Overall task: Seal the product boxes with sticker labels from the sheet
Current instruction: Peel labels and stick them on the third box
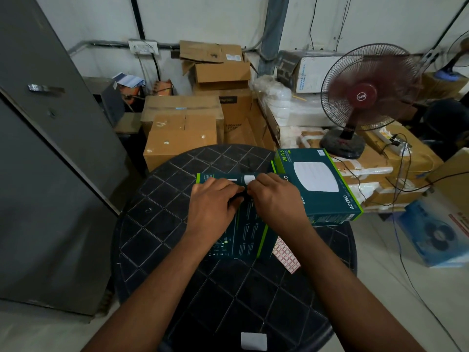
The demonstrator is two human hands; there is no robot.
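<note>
Both hands, left hand (213,199) and right hand (272,196), fingers curled, pinch at the near box (238,232) edge on the table (157,224), sheet (286,255) beside it; sticker unseen, may crease or land off-seam.

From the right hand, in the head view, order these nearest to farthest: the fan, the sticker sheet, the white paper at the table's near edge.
From the right hand:
1. Sticker sheet, just below it on the table.
2. White paper, at the table's near edge.
3. Fan, far behind, to the right.
</note>
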